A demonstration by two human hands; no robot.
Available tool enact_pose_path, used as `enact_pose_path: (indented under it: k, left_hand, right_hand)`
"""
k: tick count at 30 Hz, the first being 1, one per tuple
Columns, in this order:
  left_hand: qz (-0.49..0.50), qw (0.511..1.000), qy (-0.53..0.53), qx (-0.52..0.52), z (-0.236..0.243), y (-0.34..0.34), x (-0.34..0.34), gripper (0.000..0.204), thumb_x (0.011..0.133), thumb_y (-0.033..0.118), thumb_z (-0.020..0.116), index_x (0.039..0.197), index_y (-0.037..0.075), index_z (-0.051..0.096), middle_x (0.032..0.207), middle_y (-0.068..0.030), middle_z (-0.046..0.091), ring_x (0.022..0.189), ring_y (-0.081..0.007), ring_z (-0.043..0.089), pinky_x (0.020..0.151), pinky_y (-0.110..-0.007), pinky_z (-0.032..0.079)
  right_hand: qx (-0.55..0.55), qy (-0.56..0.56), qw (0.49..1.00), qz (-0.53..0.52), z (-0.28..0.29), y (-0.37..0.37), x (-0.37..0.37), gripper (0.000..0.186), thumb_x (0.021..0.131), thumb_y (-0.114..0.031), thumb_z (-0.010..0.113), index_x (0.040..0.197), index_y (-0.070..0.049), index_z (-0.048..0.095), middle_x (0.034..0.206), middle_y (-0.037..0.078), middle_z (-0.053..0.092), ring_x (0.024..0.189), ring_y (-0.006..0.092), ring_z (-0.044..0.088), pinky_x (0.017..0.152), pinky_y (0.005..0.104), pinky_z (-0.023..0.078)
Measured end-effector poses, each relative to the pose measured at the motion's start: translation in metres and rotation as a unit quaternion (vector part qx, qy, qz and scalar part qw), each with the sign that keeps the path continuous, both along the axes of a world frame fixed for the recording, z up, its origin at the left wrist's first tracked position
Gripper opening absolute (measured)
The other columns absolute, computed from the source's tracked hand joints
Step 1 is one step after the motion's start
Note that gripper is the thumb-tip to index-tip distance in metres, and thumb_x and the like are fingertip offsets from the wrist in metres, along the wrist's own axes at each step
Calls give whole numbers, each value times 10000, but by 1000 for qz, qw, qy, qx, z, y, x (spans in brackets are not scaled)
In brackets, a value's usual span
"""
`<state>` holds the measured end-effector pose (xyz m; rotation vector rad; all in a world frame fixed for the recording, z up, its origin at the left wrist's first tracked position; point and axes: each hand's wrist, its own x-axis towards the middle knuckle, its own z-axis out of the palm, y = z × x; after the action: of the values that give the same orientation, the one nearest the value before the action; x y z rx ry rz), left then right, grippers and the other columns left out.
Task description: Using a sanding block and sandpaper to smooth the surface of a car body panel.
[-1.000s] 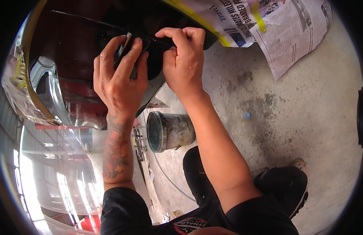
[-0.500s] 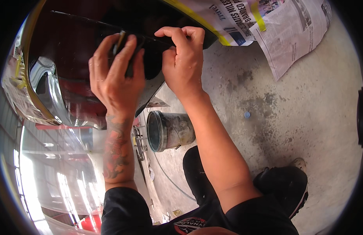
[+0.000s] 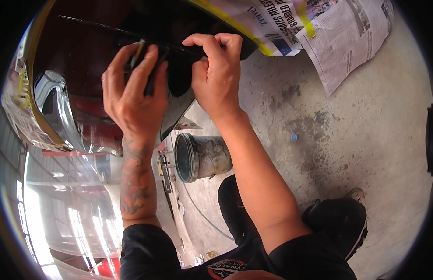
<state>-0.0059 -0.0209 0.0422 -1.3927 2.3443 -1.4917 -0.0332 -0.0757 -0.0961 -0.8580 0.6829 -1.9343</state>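
Observation:
My left hand (image 3: pixel 130 93) grips a small dark block with a pale strip along its edge (image 3: pixel 140 52), pressed against the glossy dark vehicle panel (image 3: pixel 83 51); its exact form is partly hidden. Beside it, my right hand (image 3: pixel 215 81) is curled at the panel's right portion, index fingertip touching the surface near a long thin line and thumb tucked in. Whatever may lie under those curled fingers is hidden. Newspaper masking (image 3: pixel 272 23) with yellow tape runs along the panel's upper right edge.
A dirty bucket (image 3: pixel 202 158) lies below the panel on the stained concrete floor (image 3: pixel 347 144), with a small blue cap (image 3: pixel 294 137) to its right. A thin hose (image 3: pixel 202 214) runs near my legs. A loose newspaper sheet (image 3: pixel 342 51) hangs at top right; more masking covers the left rim.
My left hand has slid leftward across the panel with the dark block. My right hand has shifted only slightly left.

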Motion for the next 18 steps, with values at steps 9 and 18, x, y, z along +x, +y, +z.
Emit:
enact_pose_path:
  k: [9,18]
  left_hand:
    - [3,1000,2,-2,-3,-2,-1,363,731,65,862,1078,159,814,1176,-40,705,946,-253,688,804,-369,566]
    - [18,1000,-4,19,-4,-1,-1,340,743,68,857,1070,148,807,1165,-49,714,947,-253,694,802,-368,565]
  right_hand:
    - [7,1,1000,-1,-1,-1,-1,504,717,155,605,1082,-177,707,1068,129,468,932,303,545,797,405,503]
    - [7,-2,1000,15,-2,1,-1,499,717,154,603,1081,-171,703,1071,133,465,943,308,549,817,413,501]
